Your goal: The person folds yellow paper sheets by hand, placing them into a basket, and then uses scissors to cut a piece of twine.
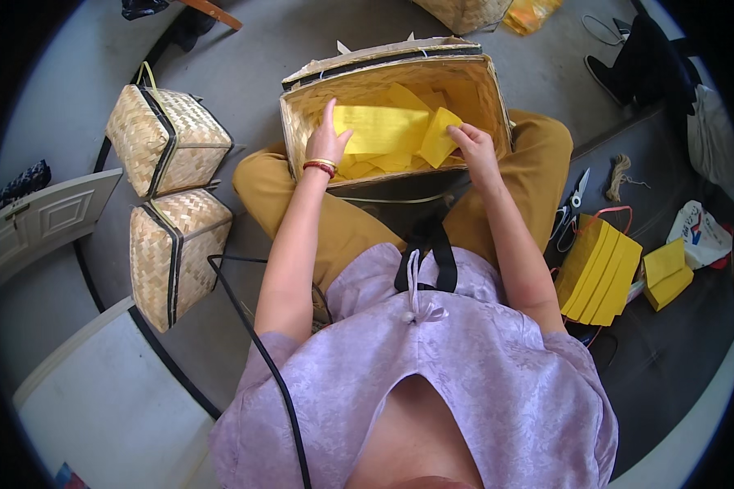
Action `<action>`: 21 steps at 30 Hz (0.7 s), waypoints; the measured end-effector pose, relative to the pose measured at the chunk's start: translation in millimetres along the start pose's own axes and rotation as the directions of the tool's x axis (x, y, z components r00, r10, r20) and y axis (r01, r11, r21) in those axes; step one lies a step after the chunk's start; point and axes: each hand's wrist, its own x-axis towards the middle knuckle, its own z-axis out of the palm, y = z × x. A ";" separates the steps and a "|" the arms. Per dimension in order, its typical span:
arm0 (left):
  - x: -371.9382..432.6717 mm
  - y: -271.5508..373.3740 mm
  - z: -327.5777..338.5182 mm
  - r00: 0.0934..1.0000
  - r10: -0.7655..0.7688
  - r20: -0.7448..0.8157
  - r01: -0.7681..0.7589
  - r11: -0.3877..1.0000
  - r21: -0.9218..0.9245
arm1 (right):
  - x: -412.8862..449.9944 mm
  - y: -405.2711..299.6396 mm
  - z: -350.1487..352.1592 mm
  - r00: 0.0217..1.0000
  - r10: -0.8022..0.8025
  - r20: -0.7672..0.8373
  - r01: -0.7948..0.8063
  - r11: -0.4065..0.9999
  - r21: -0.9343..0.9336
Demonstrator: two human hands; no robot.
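A rectangular woven bamboo basket (501,116) stands open between my bent knees. Inside lie loose yellow paper pieces (407,95) and a wide yellow sheet (382,129). My left hand (327,143) reaches over the basket's left part, index finger stretched away and thumb spread apart at the sheet's left end. Its other fingers are hidden. Between thumb and fingers, my right hand (474,147) pinches a smaller folded yellow paper (438,137), tilted against the wide sheet's right end.
Two closed woven baskets (168,137) stand to the left, near a black cable (257,339). On the right lie scissors (578,192), a twine bundle (618,177), stacked yellow paper packets (599,269) and a white plastic bag (698,233). Another woven basket (465,12) is beyond.
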 end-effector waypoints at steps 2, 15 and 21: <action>0.8 -10.6 2.9 0.965 -0.225 0.138 0.186 0.951 0.248 | 0.7 2.5 1.1 1.000 -0.014 -0.006 0.014 1.000 -0.024; -42.7 98.0 20.1 0.931 0.325 0.166 -0.237 0.885 -0.400 | 2.8 11.5 13.3 0.984 -0.111 0.139 0.143 0.958 -0.250; -12.4 34.2 20.9 0.999 -0.004 0.032 0.001 0.996 0.091 | 6.5 13.3 -2.4 0.990 -0.129 0.062 0.142 0.938 -0.317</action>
